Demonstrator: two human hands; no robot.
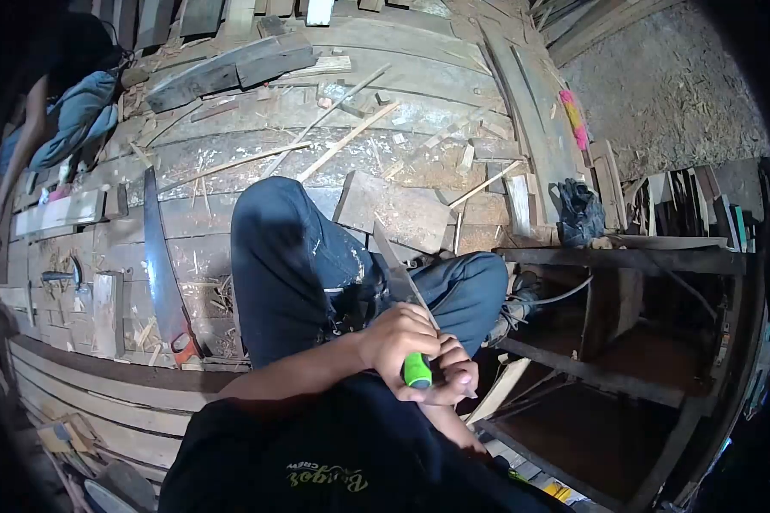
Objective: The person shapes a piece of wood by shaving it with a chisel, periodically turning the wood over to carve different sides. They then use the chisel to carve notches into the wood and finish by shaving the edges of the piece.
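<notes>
My left hand [398, 344] is wrapped round a tool with a green-and-black handle [417, 370]; the rest of that tool is hidden by my fingers. Pressed close beside it, my right hand [455, 372] is closed on a long narrow blade [393, 267]. This blade tapers to a point between my bent knees, and a pale end shows below my right fingers. Both hands are in front of my dark shirt, over my lap. Beyond the blade's tip lies a flat wooden board [393, 205] on the floor.
A handsaw [164, 274] with a red handle lies left of my knee. Thin wood strips [349, 141] and a dark beam [231, 73] lie ahead on the plank floor. Another person [64, 120] sits at far left. A dark wooden frame [624, 256] stands close on my right.
</notes>
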